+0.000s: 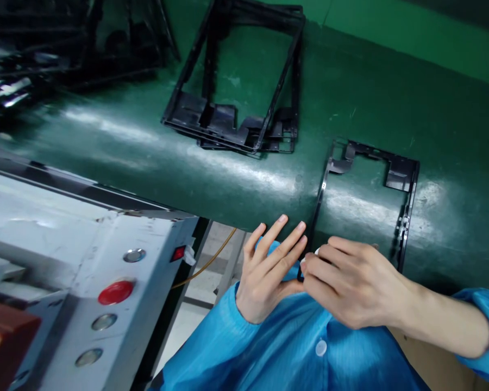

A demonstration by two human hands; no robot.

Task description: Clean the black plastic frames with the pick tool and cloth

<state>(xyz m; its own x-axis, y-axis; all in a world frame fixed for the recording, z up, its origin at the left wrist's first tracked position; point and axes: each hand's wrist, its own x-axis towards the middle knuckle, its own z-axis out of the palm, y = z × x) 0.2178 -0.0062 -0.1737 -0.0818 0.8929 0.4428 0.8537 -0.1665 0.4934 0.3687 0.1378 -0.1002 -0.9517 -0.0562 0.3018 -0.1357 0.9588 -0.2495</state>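
A thin black rectangular frame lies on the green work surface, its near end over the table edge in front of my blue smock. My left hand is at the frame's near left corner, fingers stretched out and slightly apart, the thumb reaching under my right hand. My right hand is closed over that same corner in a pinch. A bit of something small and white shows between its fingers; what it is I cannot make out. The right hand hides the near edge of the frame.
More black frames lie overlapped at the back middle of the green table. A dark heap of similar frames is blurred at the upper left. A white machine panel with a red button and several metal buttons stands at lower left.
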